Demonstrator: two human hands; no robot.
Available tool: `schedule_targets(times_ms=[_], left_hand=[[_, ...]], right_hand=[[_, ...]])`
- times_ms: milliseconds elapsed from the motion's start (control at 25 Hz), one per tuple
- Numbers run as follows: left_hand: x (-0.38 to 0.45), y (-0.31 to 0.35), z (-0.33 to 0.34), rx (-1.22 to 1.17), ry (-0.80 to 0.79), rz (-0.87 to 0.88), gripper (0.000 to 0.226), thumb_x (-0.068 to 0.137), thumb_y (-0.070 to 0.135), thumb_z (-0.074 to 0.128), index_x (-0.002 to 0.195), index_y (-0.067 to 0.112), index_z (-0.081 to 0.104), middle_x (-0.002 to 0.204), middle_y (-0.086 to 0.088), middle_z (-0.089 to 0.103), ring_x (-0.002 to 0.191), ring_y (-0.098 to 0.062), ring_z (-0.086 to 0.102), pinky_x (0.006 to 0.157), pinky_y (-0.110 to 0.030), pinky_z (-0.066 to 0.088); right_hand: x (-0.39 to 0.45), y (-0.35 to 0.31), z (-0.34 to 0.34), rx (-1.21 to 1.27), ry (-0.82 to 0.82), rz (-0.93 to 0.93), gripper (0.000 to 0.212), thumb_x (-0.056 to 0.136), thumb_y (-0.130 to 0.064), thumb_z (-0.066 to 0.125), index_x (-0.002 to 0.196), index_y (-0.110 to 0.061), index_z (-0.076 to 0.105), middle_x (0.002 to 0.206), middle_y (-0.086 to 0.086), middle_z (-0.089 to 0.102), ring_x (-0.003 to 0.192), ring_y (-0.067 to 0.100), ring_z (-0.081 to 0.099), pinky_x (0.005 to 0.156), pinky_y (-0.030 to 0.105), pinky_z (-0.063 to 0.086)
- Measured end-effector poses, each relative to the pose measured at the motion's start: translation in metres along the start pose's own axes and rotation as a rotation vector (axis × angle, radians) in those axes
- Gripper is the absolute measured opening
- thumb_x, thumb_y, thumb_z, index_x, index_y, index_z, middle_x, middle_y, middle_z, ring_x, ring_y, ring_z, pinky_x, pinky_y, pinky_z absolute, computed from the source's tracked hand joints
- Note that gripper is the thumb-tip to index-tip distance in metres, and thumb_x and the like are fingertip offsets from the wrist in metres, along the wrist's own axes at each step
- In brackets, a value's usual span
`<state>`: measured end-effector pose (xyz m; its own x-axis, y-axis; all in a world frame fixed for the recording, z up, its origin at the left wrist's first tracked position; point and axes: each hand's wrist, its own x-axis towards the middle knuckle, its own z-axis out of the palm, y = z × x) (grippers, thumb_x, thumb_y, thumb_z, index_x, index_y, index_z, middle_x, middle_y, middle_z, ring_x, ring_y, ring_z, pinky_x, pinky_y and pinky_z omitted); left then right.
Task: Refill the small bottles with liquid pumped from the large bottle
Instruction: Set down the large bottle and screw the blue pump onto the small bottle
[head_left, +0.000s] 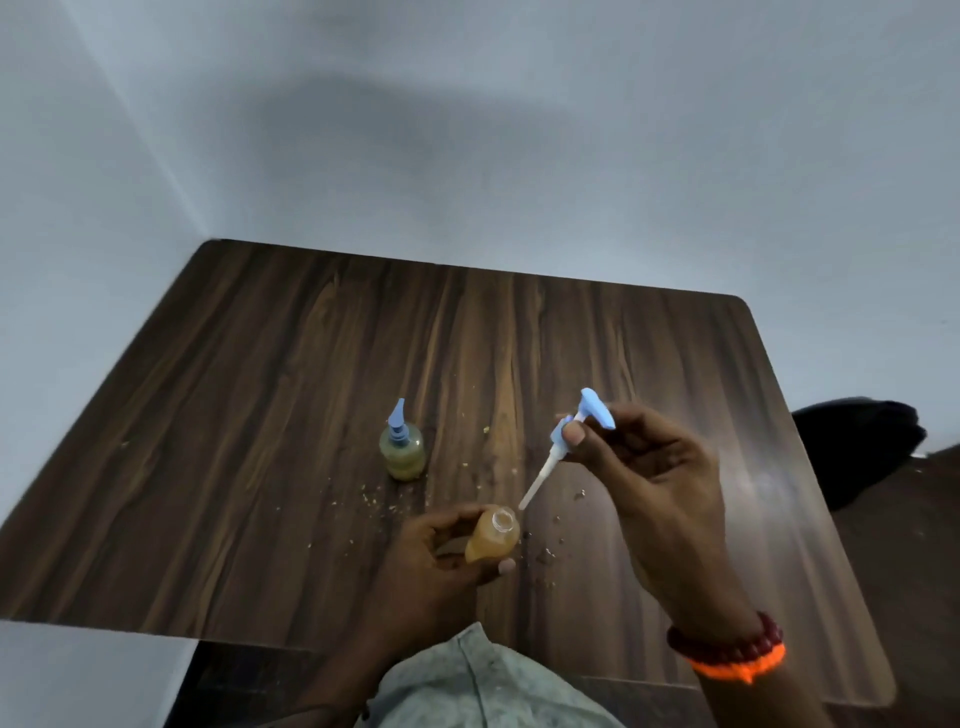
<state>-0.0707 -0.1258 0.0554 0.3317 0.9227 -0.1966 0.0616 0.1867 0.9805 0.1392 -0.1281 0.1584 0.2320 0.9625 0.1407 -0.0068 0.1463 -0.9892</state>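
While the left hand (436, 551) curls its fingers and thumb around a small orange bottle (492, 540), the bottle's open neck faces up and tilts a little toward the camera, held just above the near middle of the wooden table (260, 415). The right hand (649, 478) pinches a blue pump head (584, 421) between thumb and fingertips — its nozzle points up and to the right, and its white dip tube (537, 480) slants down to the left. The tube's tip sits just beside the bottle's mouth, at its right rim; whether it touches the rim cannot be told. A red bead bracelet and an orange band (737, 660) circle the right wrist.

A second small bottle (402, 452), filled with yellow-green liquid and capped with its own blue pump, stands upright on the table farther back and to the left, well apart from both hands. Small crumbs and droplets (550, 551) speckle the wood around and between the two bottles.

The tabletop stretches wide to the left and toward the far edge, which meets a pale wall (467, 130) — its far corners are rounded. The near edge runs just under the left forearm. Off the right edge, a dark object (857, 447) sits low near the wall; what it is cannot be told.
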Motion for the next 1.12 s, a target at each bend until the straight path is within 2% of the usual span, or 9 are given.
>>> schedule_targets(times_ms=[80,200,320,640,880,1120], left_hand=[[-0.001,0.001,0.013,0.009,-0.029,0.022,0.044,0.068,0.024,0.096,0.109,0.035,0.082,0.113,0.005,0.083,0.11,-0.012,0.078,0.089,-0.026,0.064],[-0.004,0.001,0.028,0.014,-0.041,0.016,0.047,0.064,0.036,0.095,0.109,0.036,0.081,0.114,0.005,0.083,0.113,-0.013,0.077,0.091,-0.031,0.065],[-0.007,0.003,0.033,0.023,-0.067,0.011,0.048,0.063,0.039,0.095,0.109,0.038,0.08,0.114,0.007,0.083,0.114,-0.013,0.076,0.092,-0.035,0.064],[-0.004,0.009,0.04,0.057,-0.081,0.005,0.046,0.075,0.008,0.093,0.115,0.027,0.08,0.115,0.003,0.083,0.114,-0.013,0.076,0.092,-0.039,0.066],[0.003,0.018,0.041,0.056,-0.101,0.069,0.048,0.076,0.006,0.091,0.121,0.019,0.078,0.117,0.002,0.082,0.114,-0.011,0.075,0.091,-0.033,0.065],[0.005,0.019,0.042,0.014,-0.096,0.081,0.047,0.076,0.004,0.091,0.121,0.014,0.078,0.116,-0.004,0.082,0.115,-0.02,0.075,0.093,-0.043,0.066]], right_hand=[[-0.015,-0.003,-0.004,-0.068,0.019,-0.041,0.02,0.084,-0.015,0.078,0.104,-0.012,0.075,0.096,0.009,0.078,0.091,0.025,0.076,0.081,0.032,0.062],[-0.027,0.0,-0.013,-0.107,0.042,-0.057,0.022,0.082,-0.009,0.077,0.104,-0.006,0.074,0.095,0.006,0.078,0.09,0.022,0.076,0.08,0.03,0.062],[-0.034,0.005,-0.019,-0.147,0.047,-0.064,0.023,0.083,-0.007,0.077,0.106,-0.004,0.073,0.096,0.005,0.078,0.091,0.022,0.076,0.081,0.031,0.062],[-0.047,0.02,-0.018,-0.2,-0.008,-0.057,0.022,0.083,-0.007,0.077,0.105,-0.01,0.073,0.098,0.0,0.078,0.094,0.016,0.074,0.082,0.028,0.062],[-0.05,0.028,-0.019,-0.299,-0.031,-0.06,0.022,0.081,-0.016,0.078,0.103,-0.016,0.075,0.096,-0.006,0.078,0.095,0.012,0.073,0.085,0.032,0.061],[-0.049,0.031,-0.021,-0.359,-0.035,-0.045,0.022,0.081,-0.019,0.079,0.103,-0.019,0.075,0.096,-0.008,0.077,0.096,0.013,0.072,0.084,0.039,0.061]])
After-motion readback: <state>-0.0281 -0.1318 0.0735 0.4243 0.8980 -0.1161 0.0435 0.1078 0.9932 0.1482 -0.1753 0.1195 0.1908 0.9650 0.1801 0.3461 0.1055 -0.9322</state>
